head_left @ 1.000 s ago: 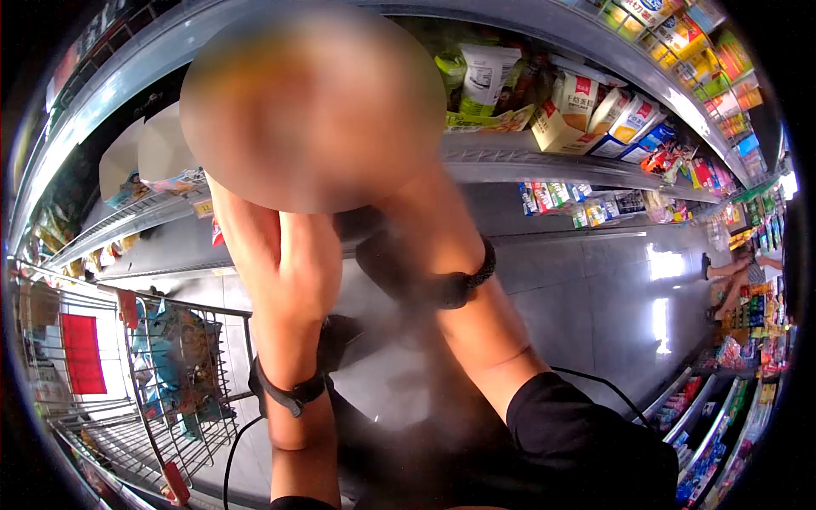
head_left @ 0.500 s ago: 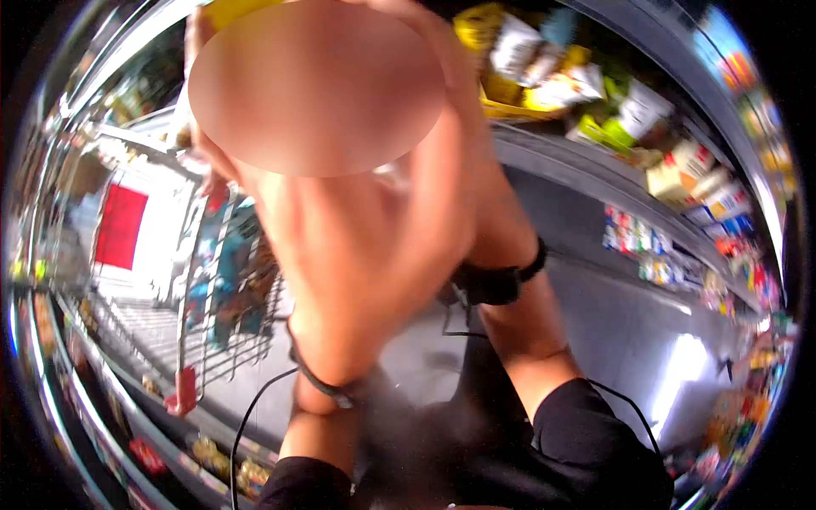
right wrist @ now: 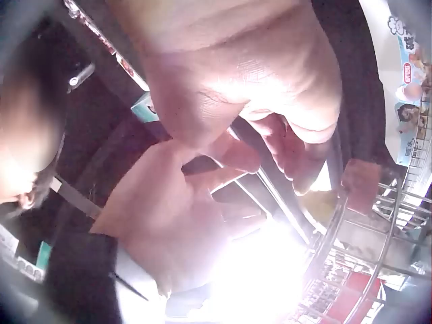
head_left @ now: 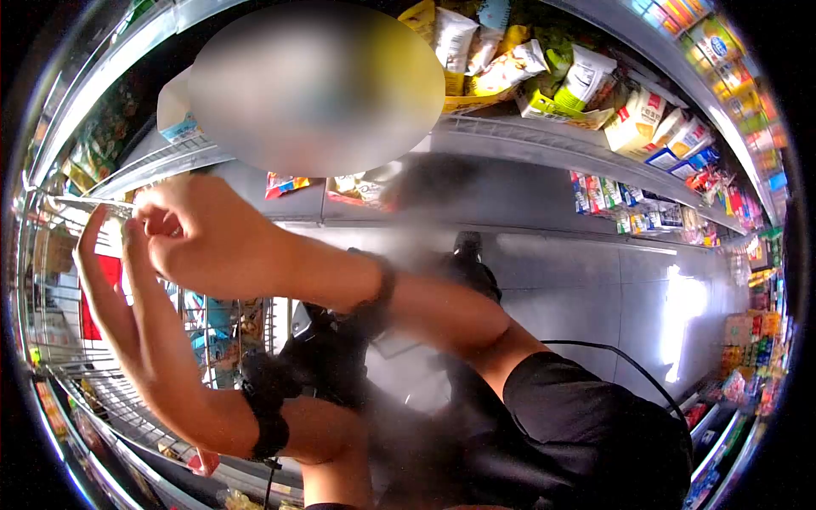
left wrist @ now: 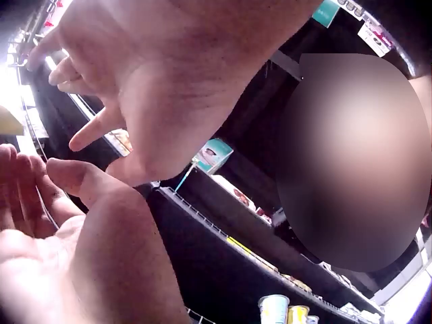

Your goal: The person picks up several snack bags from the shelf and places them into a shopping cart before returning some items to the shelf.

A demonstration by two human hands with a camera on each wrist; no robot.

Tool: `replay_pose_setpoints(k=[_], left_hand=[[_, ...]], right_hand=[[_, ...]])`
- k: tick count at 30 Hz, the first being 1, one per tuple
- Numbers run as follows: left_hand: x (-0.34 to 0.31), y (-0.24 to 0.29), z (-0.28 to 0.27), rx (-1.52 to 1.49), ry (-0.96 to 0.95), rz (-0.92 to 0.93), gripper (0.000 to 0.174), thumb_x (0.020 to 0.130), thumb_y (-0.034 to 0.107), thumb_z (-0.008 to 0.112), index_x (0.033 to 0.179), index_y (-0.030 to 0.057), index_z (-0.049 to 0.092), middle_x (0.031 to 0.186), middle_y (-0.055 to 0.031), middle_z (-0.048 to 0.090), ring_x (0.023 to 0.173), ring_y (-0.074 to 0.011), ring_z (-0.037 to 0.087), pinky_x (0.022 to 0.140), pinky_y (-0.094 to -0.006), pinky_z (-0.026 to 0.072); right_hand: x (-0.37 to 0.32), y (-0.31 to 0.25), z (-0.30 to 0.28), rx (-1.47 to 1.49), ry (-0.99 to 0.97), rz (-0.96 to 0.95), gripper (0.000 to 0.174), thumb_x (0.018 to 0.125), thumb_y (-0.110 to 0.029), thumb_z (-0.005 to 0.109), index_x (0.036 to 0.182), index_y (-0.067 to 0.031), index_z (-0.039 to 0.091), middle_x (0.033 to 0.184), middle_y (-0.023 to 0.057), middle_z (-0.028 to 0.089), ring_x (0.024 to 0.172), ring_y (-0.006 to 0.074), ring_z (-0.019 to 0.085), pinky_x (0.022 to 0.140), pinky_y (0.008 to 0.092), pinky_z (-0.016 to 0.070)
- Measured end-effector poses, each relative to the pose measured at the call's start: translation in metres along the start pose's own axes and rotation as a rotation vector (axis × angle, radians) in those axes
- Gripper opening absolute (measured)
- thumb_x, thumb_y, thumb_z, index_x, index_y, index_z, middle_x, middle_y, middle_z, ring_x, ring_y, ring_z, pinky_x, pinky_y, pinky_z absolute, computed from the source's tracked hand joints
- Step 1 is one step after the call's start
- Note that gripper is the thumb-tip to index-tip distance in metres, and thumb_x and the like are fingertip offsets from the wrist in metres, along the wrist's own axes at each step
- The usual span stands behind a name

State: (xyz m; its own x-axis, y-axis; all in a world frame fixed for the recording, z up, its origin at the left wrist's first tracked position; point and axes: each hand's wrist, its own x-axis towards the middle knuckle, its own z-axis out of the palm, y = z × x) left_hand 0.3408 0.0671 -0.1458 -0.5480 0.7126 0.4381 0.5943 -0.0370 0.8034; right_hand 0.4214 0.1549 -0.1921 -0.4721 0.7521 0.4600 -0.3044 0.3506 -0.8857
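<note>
Over the shopping cart, at the left of the head view, both bare hands are close together. My left hand is raised with its fingers straight and holds nothing. Just beyond its fingertips, my right hand has loosely curled fingers and nothing in them. In the right wrist view the right hand overlaps the left hand. The left wrist view has the left hand above the right hand. Blue packages lie in the cart.
A store shelf ahead carries snack bags and boxed cakes. More packets stand on the lower shelf. The tiled floor runs right, with a black cable beside the right sleeve. A blurred oval hides part of the shelf.
Both hands have moved from in front of the shelf, down and left to over the cart, and have come out of the blurred oval. The right forearm now crosses leftward.
</note>
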Motion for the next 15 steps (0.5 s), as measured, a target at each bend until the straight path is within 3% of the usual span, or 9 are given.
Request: replay_pose_setpoints(k=[2,5,6,9,10,11,12,13,15], left_hand=[[0.008,-0.010,-0.010,0.130,0.064,0.075,0.047,0.106,0.034,0.063,0.144,0.0065,0.058,0.130,-0.0165,0.066,0.114,-0.0236,0.063,0.103,-0.0385,0.0478],[0.007,-0.006,-0.013,0.192,0.007,0.130,0.045,0.106,0.033,0.063,0.142,0.0059,0.060,0.132,-0.0135,0.065,0.119,-0.0219,0.061,0.105,-0.0378,0.0468],[0.007,-0.007,-0.005,0.170,0.036,0.194,0.042,0.107,0.028,0.063,0.141,0.0052,0.061,0.130,-0.0091,0.065,0.113,-0.0168,0.059,0.096,-0.0332,0.0486],[0.002,0.008,0.015,0.068,-0.019,0.315,0.038,0.107,0.024,0.062,0.140,0.0047,0.062,0.130,-0.0081,0.065,0.106,-0.0133,0.060,0.090,-0.0299,0.0492],[-0.003,0.019,0.025,0.005,-0.055,0.296,0.038,0.107,0.023,0.061,0.140,0.0036,0.062,0.132,-0.0096,0.065,0.110,-0.0152,0.060,0.094,-0.0313,0.0483],[-0.008,0.030,0.035,-0.057,-0.089,0.276,0.038,0.107,0.022,0.061,0.139,0.0025,0.063,0.135,-0.0110,0.065,0.114,-0.0171,0.061,0.099,-0.0328,0.0474],[-0.013,0.040,0.045,-0.119,-0.123,0.254,0.038,0.107,0.021,0.060,0.139,0.0014,0.063,0.137,-0.0125,0.065,0.118,-0.0191,0.061,0.103,-0.0342,0.0465],[-0.015,0.042,0.058,-0.156,-0.148,0.313,0.040,0.107,0.023,0.058,0.139,0.0009,0.064,0.143,-0.0129,0.064,0.132,-0.0235,0.058,0.114,-0.0396,0.0423],[-0.015,0.047,0.085,-0.247,-0.250,0.496,0.036,0.107,0.015,0.058,0.138,-0.0016,0.063,0.143,-0.0147,0.064,0.134,-0.0240,0.058,0.116,-0.0402,0.0418]], right_hand=[[0.000,0.011,0.009,-0.070,0.005,-0.043,0.025,0.082,-0.012,0.065,0.099,0.0057,0.070,0.086,0.0252,0.070,0.081,0.0391,0.071,0.076,0.0454,0.0552],[-0.004,0.008,0.001,-0.115,-0.030,-0.057,0.025,0.081,-0.012,0.065,0.098,0.0055,0.071,0.086,0.0249,0.071,0.080,0.0389,0.072,0.075,0.0459,0.0554],[-0.005,0.008,-0.002,-0.127,-0.011,-0.048,0.024,0.081,-0.012,0.065,0.097,0.0049,0.071,0.085,0.0246,0.072,0.078,0.0385,0.072,0.074,0.0465,0.0556],[-0.006,0.000,-0.026,-0.198,0.024,-0.040,0.021,0.082,-0.012,0.065,0.093,0.0036,0.073,0.083,0.0243,0.073,0.077,0.0379,0.073,0.072,0.0475,0.0561],[-0.007,-0.008,-0.038,-0.190,0.021,-0.007,0.019,0.082,-0.012,0.065,0.091,0.0031,0.074,0.083,0.0243,0.073,0.078,0.0380,0.074,0.072,0.0478,0.0564],[-0.005,-0.001,-0.046,-0.210,0.108,-0.117,0.019,0.081,-0.014,0.065,0.071,0.0014,0.069,0.072,0.0267,0.068,0.069,0.0415,0.069,0.068,0.0527,0.0539],[-0.006,-0.003,-0.058,-0.314,0.170,-0.181,0.019,0.081,-0.015,0.065,0.072,0.0009,0.070,0.073,0.0267,0.068,0.071,0.0423,0.070,0.069,0.0531,0.0553],[-0.007,-0.006,-0.073,-0.419,0.229,-0.248,0.020,0.082,-0.017,0.065,0.073,0.0004,0.070,0.074,0.0267,0.069,0.072,0.0432,0.070,0.071,0.0535,0.0566],[-0.014,-0.008,-0.108,-0.654,0.358,-0.330,0.022,0.083,-0.022,0.065,0.078,-0.0014,0.070,0.076,0.0256,0.070,0.075,0.0450,0.071,0.072,0.0552,0.0586]])
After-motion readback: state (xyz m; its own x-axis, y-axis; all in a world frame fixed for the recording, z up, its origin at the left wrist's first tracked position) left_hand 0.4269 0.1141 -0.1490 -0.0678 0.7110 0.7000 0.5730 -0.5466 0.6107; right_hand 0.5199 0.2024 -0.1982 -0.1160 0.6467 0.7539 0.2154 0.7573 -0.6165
